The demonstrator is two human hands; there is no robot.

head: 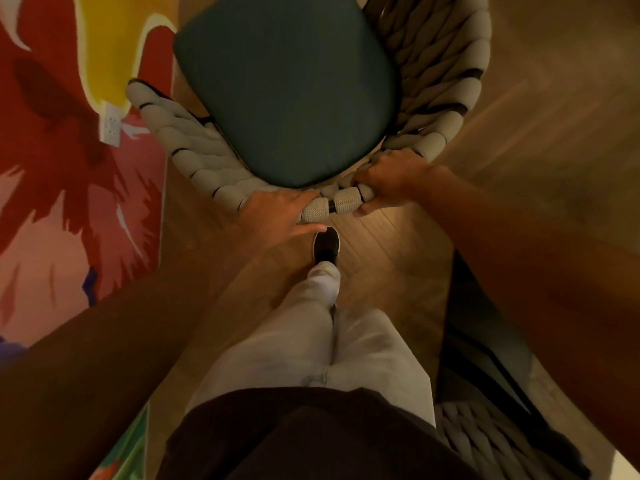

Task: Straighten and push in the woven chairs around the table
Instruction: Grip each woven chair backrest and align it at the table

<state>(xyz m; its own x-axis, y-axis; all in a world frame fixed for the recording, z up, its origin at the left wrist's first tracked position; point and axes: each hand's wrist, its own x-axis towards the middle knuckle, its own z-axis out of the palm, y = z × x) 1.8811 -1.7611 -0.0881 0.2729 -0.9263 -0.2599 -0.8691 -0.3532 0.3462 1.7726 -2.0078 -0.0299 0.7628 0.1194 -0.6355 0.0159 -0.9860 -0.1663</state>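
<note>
On the woven chair (194, 152) backrest, left hand (277, 213) gripping; right hand (391, 178) gripping

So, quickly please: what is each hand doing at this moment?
Left hand: grips the back rim of the woven chair, fingers over the top, thumb underneath.
Right hand: grips the same rim, fingers curled around it.

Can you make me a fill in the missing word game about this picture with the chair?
1. Both hands hold the chair's woven ____.
2. The cushion on the woven chair is dark ____.
3. The shoe stands on a ____ floor.
4. The left hand and right hand grip the ____ chair.

Missing words: backrest; green; wooden; same
</note>
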